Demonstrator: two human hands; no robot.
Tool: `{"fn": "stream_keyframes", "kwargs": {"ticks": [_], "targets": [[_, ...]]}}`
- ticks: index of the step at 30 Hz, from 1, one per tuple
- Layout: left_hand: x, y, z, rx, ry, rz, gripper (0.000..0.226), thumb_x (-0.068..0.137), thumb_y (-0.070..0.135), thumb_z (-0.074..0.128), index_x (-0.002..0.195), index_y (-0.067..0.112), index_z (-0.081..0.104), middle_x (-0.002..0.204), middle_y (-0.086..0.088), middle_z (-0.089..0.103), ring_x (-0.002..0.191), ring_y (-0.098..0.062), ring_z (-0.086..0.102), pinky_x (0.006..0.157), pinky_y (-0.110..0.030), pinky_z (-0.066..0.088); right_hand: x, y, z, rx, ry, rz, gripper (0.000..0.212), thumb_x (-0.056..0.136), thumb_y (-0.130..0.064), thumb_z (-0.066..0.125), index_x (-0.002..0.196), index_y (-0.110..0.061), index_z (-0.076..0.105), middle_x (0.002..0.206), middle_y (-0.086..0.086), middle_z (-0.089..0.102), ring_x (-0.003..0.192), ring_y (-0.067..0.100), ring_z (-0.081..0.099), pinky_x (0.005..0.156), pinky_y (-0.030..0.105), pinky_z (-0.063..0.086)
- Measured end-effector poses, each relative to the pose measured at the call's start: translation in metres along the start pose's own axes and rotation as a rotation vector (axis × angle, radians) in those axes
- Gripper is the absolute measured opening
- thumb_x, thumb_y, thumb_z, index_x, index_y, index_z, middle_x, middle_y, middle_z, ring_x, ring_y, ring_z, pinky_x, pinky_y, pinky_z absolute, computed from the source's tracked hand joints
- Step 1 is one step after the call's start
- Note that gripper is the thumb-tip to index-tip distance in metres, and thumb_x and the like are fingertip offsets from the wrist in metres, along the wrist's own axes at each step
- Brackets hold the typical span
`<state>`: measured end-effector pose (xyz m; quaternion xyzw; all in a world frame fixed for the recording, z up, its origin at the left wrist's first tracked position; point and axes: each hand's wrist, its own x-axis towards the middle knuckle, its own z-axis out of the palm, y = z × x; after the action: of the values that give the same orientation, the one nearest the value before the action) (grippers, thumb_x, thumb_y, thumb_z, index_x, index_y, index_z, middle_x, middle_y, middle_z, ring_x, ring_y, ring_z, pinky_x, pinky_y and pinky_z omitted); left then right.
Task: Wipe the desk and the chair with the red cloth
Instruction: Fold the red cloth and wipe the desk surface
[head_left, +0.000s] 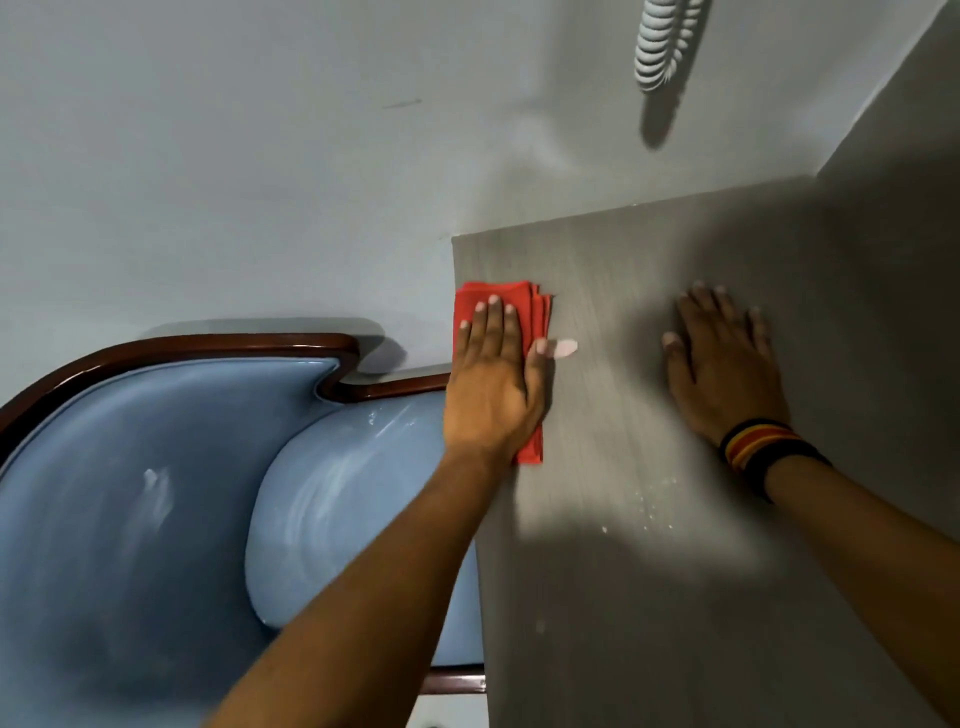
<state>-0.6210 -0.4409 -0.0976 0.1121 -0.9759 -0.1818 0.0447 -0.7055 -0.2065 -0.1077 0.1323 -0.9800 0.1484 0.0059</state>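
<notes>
The grey wood-grain desk (675, 571) fills the right half of the view, its near and right parts running out of the picture. At the desk's left edge, toward its far corner, lies the folded red cloth (519, 304). The person's left hand (493, 384) presses flat on top of it, fingers spread and straight rather than curled around it, so most of the cloth is hidden beneath the palm; only its far end, its layered right edge and a small corner below the wrist show. Whether the cloth overhangs the desk's edge cannot be told.

The right hand (727, 364) rests palm-down on the bare desk, well to the right of the cloth, fingers wide and holding nothing. A striped wristband (763, 449) in black, red and yellow circles that wrist. Small pale specks (649, 512) dot the desk nearer the person than the right hand.

Left of the desk stands the blue padded chair (156, 493) with a dark wooden frame, part of it covered by the left forearm and part cut off at the picture's left and bottom. Beyond the desk's far edge, a coiled white cord (662, 47) hangs against the wall, its upper end out of view.
</notes>
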Motion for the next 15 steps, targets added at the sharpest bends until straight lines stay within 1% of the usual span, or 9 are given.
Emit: {"fn": "stream_keyframes", "kwargs": {"ticks": [3, 6, 8, 9, 11, 13, 15], "targets": [[-0.007, -0.003, 0.0, -0.005, 0.004, -0.017, 0.064, 0.112, 0.047, 0.02, 0.164, 0.012, 0.03, 0.173, -0.008, 0.025, 0.164, -0.02, 0.016, 0.135, -0.038, 0.008, -0.001, -0.001, 0.0, -0.008, -0.003, -0.002, 0.061, 0.103, -0.038, 0.028, 0.158, -0.013, 0.034, 0.17, 0.007, 0.026, 0.159, 0.025, 0.018, 0.129, 0.051, 0.007], [0.022, -0.006, -0.006, -0.02, 0.063, 0.007, 0.058, 0.112, 0.042, 0.026, 0.156, 0.01, 0.047, 0.166, -0.011, 0.042, 0.159, -0.025, 0.031, 0.133, -0.038, 0.02, 0.001, 0.001, 0.004, -0.011, 0.008, -0.008, 0.06, 0.103, -0.038, 0.028, 0.158, -0.014, 0.033, 0.17, 0.006, 0.026, 0.159, 0.025, 0.018, 0.13, 0.051, 0.007], [0.043, -0.006, -0.011, -0.035, 0.083, 0.009, 0.055, 0.113, 0.039, 0.029, 0.154, 0.01, 0.052, 0.163, -0.011, 0.046, 0.157, -0.026, 0.035, 0.132, -0.039, 0.024, 0.001, 0.002, 0.005, -0.002, 0.021, -0.007, 0.062, 0.102, -0.04, 0.026, 0.158, -0.015, 0.033, 0.169, 0.006, 0.027, 0.158, 0.024, 0.019, 0.13, 0.051, 0.007], [0.05, -0.005, -0.012, -0.024, 0.071, 0.015, 0.055, 0.113, 0.039, 0.029, 0.156, 0.01, 0.049, 0.165, -0.011, 0.043, 0.158, -0.025, 0.032, 0.132, -0.039, 0.022, 0.001, 0.002, 0.005, 0.001, 0.028, -0.011, 0.061, 0.102, -0.04, 0.026, 0.157, -0.014, 0.034, 0.169, 0.006, 0.027, 0.158, 0.024, 0.019, 0.13, 0.051, 0.007], [0.047, -0.001, -0.009, 0.013, 0.023, 0.02, 0.058, 0.114, 0.041, 0.025, 0.162, 0.009, 0.035, 0.171, -0.01, 0.031, 0.163, -0.023, 0.02, 0.135, -0.04, 0.014, 0.002, 0.003, 0.004, -0.003, 0.033, -0.015, 0.058, 0.104, -0.038, 0.029, 0.157, -0.014, 0.035, 0.169, 0.007, 0.028, 0.158, 0.024, 0.02, 0.13, 0.051, 0.007], [0.015, 0.002, -0.005, 0.024, -0.01, -0.007, 0.063, 0.113, 0.044, 0.019, 0.166, 0.01, 0.022, 0.175, -0.01, 0.018, 0.165, -0.022, 0.009, 0.135, -0.041, 0.008, 0.001, 0.001, 0.003, -0.003, 0.024, -0.01, 0.054, 0.106, -0.034, 0.034, 0.156, -0.013, 0.036, 0.169, 0.007, 0.028, 0.158, 0.025, 0.019, 0.13, 0.051, 0.007], [-0.026, 0.006, 0.0, 0.033, -0.014, -0.012, 0.066, 0.112, 0.047, 0.015, 0.167, 0.01, 0.016, 0.176, -0.008, 0.011, 0.165, -0.021, 0.004, 0.135, -0.042, 0.005, 0.0, -0.002, 0.002, 0.0, 0.014, -0.002, 0.054, 0.106, -0.032, 0.036, 0.156, -0.013, 0.035, 0.169, 0.008, 0.028, 0.158, 0.025, 0.019, 0.13, 0.051, 0.007]]}}
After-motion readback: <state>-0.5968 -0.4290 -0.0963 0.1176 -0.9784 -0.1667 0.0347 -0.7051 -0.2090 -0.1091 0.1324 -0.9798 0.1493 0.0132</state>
